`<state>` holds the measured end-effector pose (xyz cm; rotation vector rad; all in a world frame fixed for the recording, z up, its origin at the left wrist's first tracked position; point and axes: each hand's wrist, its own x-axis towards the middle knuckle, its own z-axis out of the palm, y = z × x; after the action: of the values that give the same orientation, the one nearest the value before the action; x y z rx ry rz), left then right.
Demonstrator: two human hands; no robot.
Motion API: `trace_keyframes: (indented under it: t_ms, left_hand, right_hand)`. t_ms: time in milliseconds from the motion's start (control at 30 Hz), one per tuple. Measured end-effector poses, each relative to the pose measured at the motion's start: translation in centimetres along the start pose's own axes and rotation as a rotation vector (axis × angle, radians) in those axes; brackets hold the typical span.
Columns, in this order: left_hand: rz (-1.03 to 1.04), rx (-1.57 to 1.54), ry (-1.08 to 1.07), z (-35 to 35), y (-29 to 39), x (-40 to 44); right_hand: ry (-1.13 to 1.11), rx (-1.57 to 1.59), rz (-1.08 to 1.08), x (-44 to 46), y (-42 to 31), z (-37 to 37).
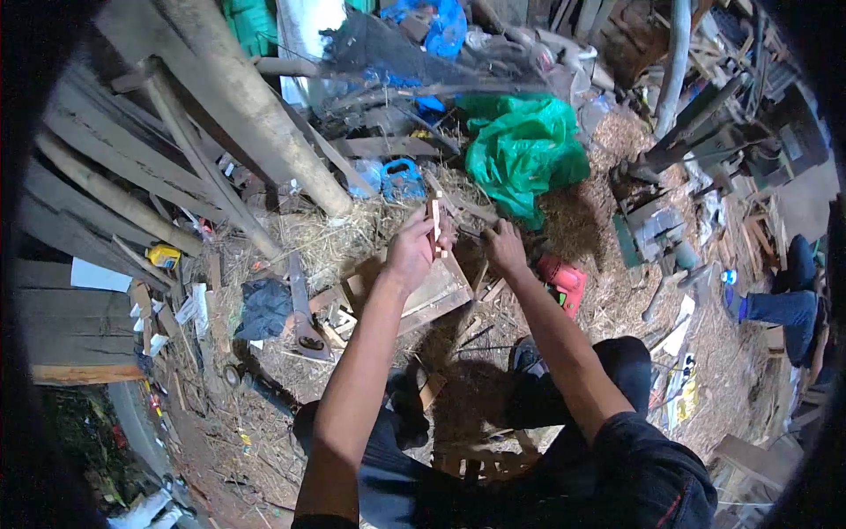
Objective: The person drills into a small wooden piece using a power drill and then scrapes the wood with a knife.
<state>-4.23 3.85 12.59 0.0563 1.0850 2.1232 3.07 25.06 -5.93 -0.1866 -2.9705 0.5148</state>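
Observation:
My left hand (pixel 415 250) is closed round a small piece of light wood (pixel 434 220), which stands roughly upright in its fingers. To its right my right hand (pixel 505 249) is held with the fingers curled; what it holds, if anything, is too small to make out. Beneath my hands lies a wooden box or block (pixel 438 295) on the littered ground. Just right of my right hand is a red tool (pixel 561 280). A handsaw (pixel 301 309) lies to the left of my left forearm.
A green plastic sheet (pixel 529 150) lies beyond my hands. Wooden poles (pixel 264 106) lean at the left. A black bag (pixel 264 309) lies near the saw. At the right are a metal machine (pixel 652 234) and another person's leg (pixel 780 307).

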Motion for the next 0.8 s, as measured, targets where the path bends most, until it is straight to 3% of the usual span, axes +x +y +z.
trace_keyframes:
  t_ms: [133,167,267,333,433,533,600,733,767,800]
  left_hand:
    - [0.101,0.018,0.116,3.3,3.2,-6.1]
    - [0.137,-0.053,0.067,2.8,3.3,-7.1]
    - [0.201,-0.111,0.216,3.8,3.9,-9.6]
    - [0.224,-0.187,0.314,5.3,4.6,-11.5]
    - [0.222,-0.294,0.341,6.6,5.3,-14.0]
    - [0.379,-0.281,0.151,6.3,5.7,-16.7]
    - [0.413,-0.211,0.166,7.0,6.8,-17.4]
    - [0.425,-0.092,0.227,9.2,7.6,-19.1]
    - [0.403,-0.051,0.269,9.9,7.6,-19.5]
    - [0.380,-0.008,0.313,10.3,7.5,-19.9]
  right_hand:
    - [0.128,0.347,0.253,2.2,-0.9,-5.1]
    - [0.249,0.313,0.140,3.3,-0.6,-5.4]
    - [0.257,0.796,0.161,3.8,-6.1,-14.2]
    - [0.273,1.088,0.012,3.7,-9.8,-18.2]
    - [0.150,1.046,-0.260,-0.2,-16.6,-27.2]
    - [0.252,0.974,-0.481,-8.5,-22.4,-32.0]
    - [0.158,1.219,-0.289,-11.8,-22.7,-31.6]
    - [0.161,1.028,-0.104,-14.3,-23.9,-33.3]
    - [0.349,0.966,-0.253,-13.9,-24.1,-32.2]
    - [0.322,0.878,-0.291,-14.0,-24.1,-32.3]
